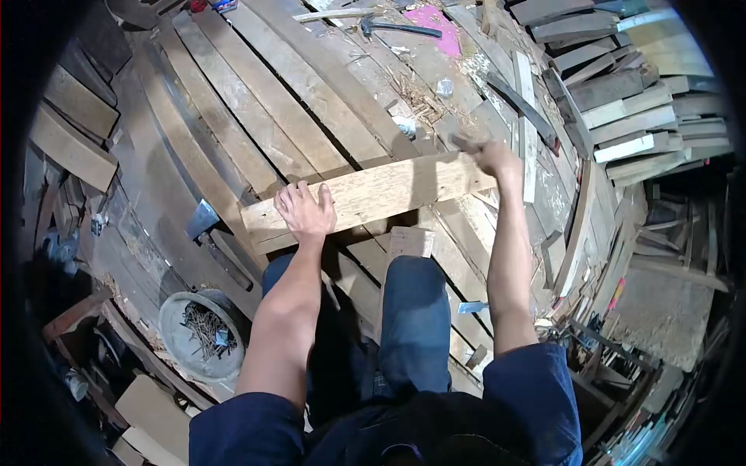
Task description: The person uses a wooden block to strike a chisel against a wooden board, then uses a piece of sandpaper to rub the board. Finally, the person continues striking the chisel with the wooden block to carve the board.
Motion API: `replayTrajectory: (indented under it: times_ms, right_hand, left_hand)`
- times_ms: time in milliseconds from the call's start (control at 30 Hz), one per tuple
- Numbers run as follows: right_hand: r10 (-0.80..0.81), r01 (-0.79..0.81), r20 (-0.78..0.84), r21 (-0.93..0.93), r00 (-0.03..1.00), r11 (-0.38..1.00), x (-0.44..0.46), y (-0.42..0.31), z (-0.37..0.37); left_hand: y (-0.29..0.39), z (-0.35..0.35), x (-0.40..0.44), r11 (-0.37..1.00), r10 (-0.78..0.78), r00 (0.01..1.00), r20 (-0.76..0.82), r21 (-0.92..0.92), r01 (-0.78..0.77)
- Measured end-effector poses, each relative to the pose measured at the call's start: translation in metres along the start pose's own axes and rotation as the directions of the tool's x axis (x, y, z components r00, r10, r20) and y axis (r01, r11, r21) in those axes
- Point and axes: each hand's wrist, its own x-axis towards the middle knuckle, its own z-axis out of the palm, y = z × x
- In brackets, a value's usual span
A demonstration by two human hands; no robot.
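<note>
A pale plank (pixel 381 190) lies crosswise in front of the knees, over other boards. My left hand (pixel 305 211) rests on its left part, fingers spread near the far edge. At the right end, my right hand (pixel 497 161) is closed round a dark, blurred object (pixel 466 144) that I cannot identify. A small wood block (pixel 410 241) shows between the plank and the right knee. Left of the plank, a hatchet-like tool (pixel 203 220) with a dark handle lies on the boards.
A bucket of nails (pixel 172 325) stands at lower left. Beyond the plank are a hammer (pixel 404 29), a pink sheet (pixel 437 27), wood shavings (pixel 420 97) and a saw-like tool (pixel 521 109). Stacked wood pieces (pixel 633 116) fill the right side.
</note>
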Motion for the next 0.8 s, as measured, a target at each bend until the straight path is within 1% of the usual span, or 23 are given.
replayTrajectory:
  times_ms: [67,133,167,233,267,333,367,400,433,467,533,567,600,633,667,700,733,767,800]
  right_hand:
    - [0.17,-0.167,0.031,-0.074,0.985,0.983,0.031,0.024,0.023]
    - [0.08,-0.086,-0.077,-0.082,0.994,0.993,-0.001,-0.023,0.026]
    - [0.044,-0.044,-0.003,-0.082,0.999,0.996,-0.012,-0.044,0.024]
    - [-0.142,0.155,0.157,-0.076,0.977,0.985,-0.016,-0.078,0.037]
    - [-0.283,0.286,0.134,-0.009,0.95,0.958,-0.035,-0.091,0.027]
    - [-0.395,0.381,0.073,0.156,0.916,0.911,-0.008,-0.065,0.04]
    - [-0.325,0.293,0.134,0.214,0.936,0.932,-0.003,-0.049,0.028]
    - [-0.386,0.357,0.112,0.218,0.915,0.908,0.016,-0.024,0.031]
    - [-0.158,0.124,0.167,0.194,0.973,0.973,0.005,-0.023,0.008]
    - [-0.061,0.037,0.153,0.157,0.986,0.987,0.024,-0.003,0.016]
    - [0.101,-0.109,0.09,0.083,0.991,0.991,0.021,-0.002,0.015]
    - [0.074,-0.075,0.035,0.029,0.997,0.997,0.019,-0.012,0.026]
    - [0.044,-0.044,-0.019,-0.023,0.999,0.999,0.0,-0.042,0.029]
    - [-0.021,0.023,0.029,-0.056,0.999,0.998,-0.016,-0.069,0.03]
    - [-0.158,0.154,0.07,0.06,0.985,0.986,-0.036,-0.096,0.023]
    - [-0.199,0.2,0.06,-0.002,0.978,0.98,-0.041,-0.116,0.035]
    - [-0.154,0.167,0.111,-0.13,0.982,0.977,-0.044,-0.123,0.039]
    - [-0.227,0.232,0.136,-0.018,0.964,0.973,-0.032,-0.111,0.041]
    - [-0.3,0.288,0.154,0.096,0.941,0.953,-0.016,-0.087,0.04]
  left_hand:
    - [0.002,-0.002,0.0,1.0,-0.003,1.0,0.012,-0.002,0.003]
    - [0.002,-0.003,-0.001,1.0,-0.002,1.0,0.021,-0.002,0.002]
    - [0.002,-0.001,-0.001,1.0,0.0,1.0,0.013,0.005,0.0]
    - [0.001,0.001,0.0,1.0,-0.006,1.0,0.02,0.025,0.005]
    - [0.001,-0.001,-0.001,1.0,-0.004,1.0,0.027,0.022,0.004]
    - [0.003,-0.004,0.001,1.0,-0.006,0.999,0.037,0.013,0.005]
    - [0.005,-0.006,0.001,0.999,-0.022,0.998,0.05,0.024,0.021]
    - [0.004,-0.004,0.0,1.0,-0.018,0.999,0.039,0.01,0.017]
    - [0.002,0.0,0.0,1.0,-0.016,1.0,0.026,-0.004,0.016]
    - [0.0,0.002,0.0,1.0,-0.016,1.0,0.013,-0.017,0.017]
    - [0.001,-0.002,0.002,0.999,-0.026,0.999,0.047,-0.02,0.027]
    - [0.001,-0.003,0.002,0.999,-0.025,0.998,0.051,-0.02,0.026]
    - [0.002,-0.003,0.002,1.0,-0.022,0.998,0.055,-0.02,0.023]
    - [0.002,-0.005,0.002,1.0,-0.024,0.998,0.063,-0.018,0.026]
    - [0.002,-0.005,0.003,1.0,-0.022,0.998,0.051,-0.012,0.022]
    - [0.002,-0.004,0.003,1.0,-0.017,0.999,0.04,-0.007,0.017]
    - [0.002,-0.003,0.002,1.0,-0.01,0.999,0.031,-0.001,0.01]
    - [-0.001,0.001,0.0,1.0,0.006,1.0,-0.007,-0.018,-0.006]
    - [-0.001,0.0,0.0,1.0,0.003,1.0,0.005,-0.018,-0.003]
